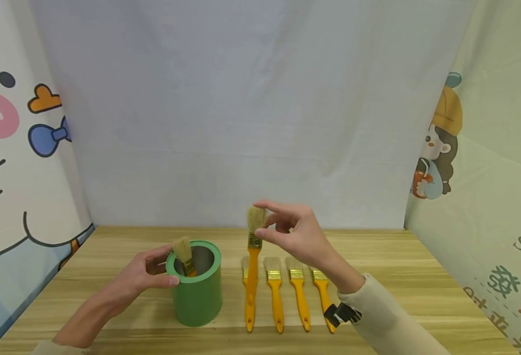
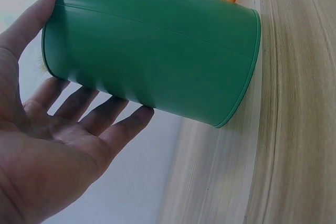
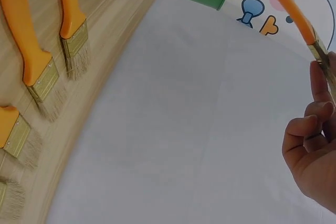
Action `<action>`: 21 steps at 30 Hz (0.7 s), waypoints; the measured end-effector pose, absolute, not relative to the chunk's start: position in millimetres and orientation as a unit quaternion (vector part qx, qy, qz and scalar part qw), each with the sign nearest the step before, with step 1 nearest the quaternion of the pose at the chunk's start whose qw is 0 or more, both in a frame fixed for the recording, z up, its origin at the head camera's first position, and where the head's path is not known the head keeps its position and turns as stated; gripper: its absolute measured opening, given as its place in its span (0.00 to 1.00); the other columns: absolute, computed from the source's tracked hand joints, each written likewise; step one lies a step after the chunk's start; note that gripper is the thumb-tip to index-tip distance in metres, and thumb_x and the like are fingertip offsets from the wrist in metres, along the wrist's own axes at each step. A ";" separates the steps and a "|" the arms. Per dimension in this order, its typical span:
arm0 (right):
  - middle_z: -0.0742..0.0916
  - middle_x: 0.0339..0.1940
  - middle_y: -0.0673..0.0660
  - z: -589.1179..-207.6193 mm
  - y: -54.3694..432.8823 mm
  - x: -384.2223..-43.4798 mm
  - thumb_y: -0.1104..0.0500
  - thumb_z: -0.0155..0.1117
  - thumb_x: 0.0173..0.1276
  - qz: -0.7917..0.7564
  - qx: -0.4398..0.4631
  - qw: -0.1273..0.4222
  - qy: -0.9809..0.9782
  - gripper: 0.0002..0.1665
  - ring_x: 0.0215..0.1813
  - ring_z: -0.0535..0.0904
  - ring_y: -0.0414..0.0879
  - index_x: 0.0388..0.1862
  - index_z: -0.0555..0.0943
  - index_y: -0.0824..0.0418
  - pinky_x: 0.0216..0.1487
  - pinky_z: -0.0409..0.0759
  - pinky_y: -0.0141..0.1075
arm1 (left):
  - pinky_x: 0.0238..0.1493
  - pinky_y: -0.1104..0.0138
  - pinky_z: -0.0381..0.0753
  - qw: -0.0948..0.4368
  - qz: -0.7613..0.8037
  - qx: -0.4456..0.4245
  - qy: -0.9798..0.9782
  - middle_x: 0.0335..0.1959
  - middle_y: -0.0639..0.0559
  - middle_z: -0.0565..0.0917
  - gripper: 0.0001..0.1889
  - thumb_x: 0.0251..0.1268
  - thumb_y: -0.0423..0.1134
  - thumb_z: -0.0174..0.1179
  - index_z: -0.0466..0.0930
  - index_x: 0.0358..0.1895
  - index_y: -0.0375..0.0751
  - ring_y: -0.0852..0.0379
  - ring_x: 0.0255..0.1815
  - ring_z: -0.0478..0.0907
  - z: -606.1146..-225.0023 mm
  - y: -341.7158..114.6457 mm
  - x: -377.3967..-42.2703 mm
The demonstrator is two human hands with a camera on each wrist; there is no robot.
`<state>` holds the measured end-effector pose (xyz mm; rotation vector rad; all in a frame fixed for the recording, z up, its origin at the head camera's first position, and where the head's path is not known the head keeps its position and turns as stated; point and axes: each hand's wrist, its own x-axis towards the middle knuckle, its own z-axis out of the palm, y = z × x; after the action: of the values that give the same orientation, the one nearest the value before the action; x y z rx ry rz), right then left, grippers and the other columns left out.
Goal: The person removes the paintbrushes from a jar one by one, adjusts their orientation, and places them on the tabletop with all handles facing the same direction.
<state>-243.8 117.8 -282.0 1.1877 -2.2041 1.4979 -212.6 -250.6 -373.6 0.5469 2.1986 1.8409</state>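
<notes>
My left hand [image 1: 142,271] holds a green can [image 1: 198,301] by its upper side, thumb at the front and fingers round the left. Inside the can stands a paintbrush [image 1: 183,254], bristles up, leaning against the left of the rim. To the right, my right hand [image 1: 297,234] pinches another paintbrush [image 1: 253,268] near its bristles and metal band. Its orange handle hangs down in front of a brush lying on the table. From the left wrist, the can [image 2: 152,45] is seen side-on, with the fingertips along its wall.
Several more orange-handled paintbrushes [image 1: 274,291] lie in a row on the wooden table [image 1: 375,305], bristles pointing away from me. A plain pale cloth [image 1: 242,113] hangs behind the table, and printed cloths [image 1: 486,207] hang at both sides.
</notes>
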 end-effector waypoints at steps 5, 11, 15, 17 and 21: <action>0.92 0.35 0.51 -287.8 125.4 -242.2 0.68 0.73 0.70 0.510 0.398 0.102 -0.756 0.28 0.21 0.62 0.44 0.69 0.83 0.63 0.27 0.61 0.34 | 0.59 0.56 0.80 0.109 0.627 0.187 0.749 0.77 0.30 0.67 0.44 0.70 0.37 0.68 0.54 0.84 0.32 0.28 0.74 0.67 -373.9 -250.5 -212.4; 0.92 0.36 0.51 -296.4 136.1 -240.0 0.68 0.73 0.70 0.510 0.387 0.088 -0.764 0.28 0.21 0.61 0.43 0.69 0.83 0.63 0.27 0.61 0.34 | 0.59 0.56 0.80 0.106 0.626 0.188 0.750 0.77 0.30 0.67 0.45 0.70 0.38 0.68 0.54 0.84 0.32 0.29 0.74 0.67 -373.5 -250.8 -212.8; 0.92 0.36 0.52 -304.4 145.1 -240.5 0.67 0.73 0.70 0.505 0.379 0.082 -0.771 0.28 0.21 0.61 0.42 0.69 0.82 0.63 0.27 0.61 0.34 | 0.59 0.56 0.80 0.105 0.625 0.188 0.751 0.76 0.30 0.67 0.44 0.70 0.37 0.68 0.55 0.84 0.32 0.29 0.74 0.67 -373.5 -250.5 -212.6; 0.92 0.36 0.52 -308.1 150.0 -240.5 0.67 0.73 0.70 0.504 0.371 0.076 -0.776 0.28 0.20 0.60 0.41 0.69 0.82 0.63 0.26 0.61 0.34 | 0.59 0.56 0.80 0.106 0.625 0.189 0.750 0.76 0.29 0.67 0.44 0.70 0.37 0.68 0.54 0.84 0.32 0.28 0.74 0.67 -373.5 -250.5 -212.5; 0.92 0.36 0.52 -315.5 160.2 -240.5 0.65 0.74 0.70 0.500 0.348 0.062 -0.791 0.29 0.20 0.59 0.39 0.70 0.83 0.61 0.26 0.60 0.32 | 0.59 0.56 0.80 0.110 0.627 0.186 0.748 0.77 0.30 0.66 0.45 0.70 0.37 0.68 0.54 0.84 0.32 0.29 0.74 0.67 -373.7 -250.6 -212.9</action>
<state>-240.5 160.2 -315.5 1.0518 -2.3913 1.5121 -212.9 -250.6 -373.7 0.5477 2.1992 1.8415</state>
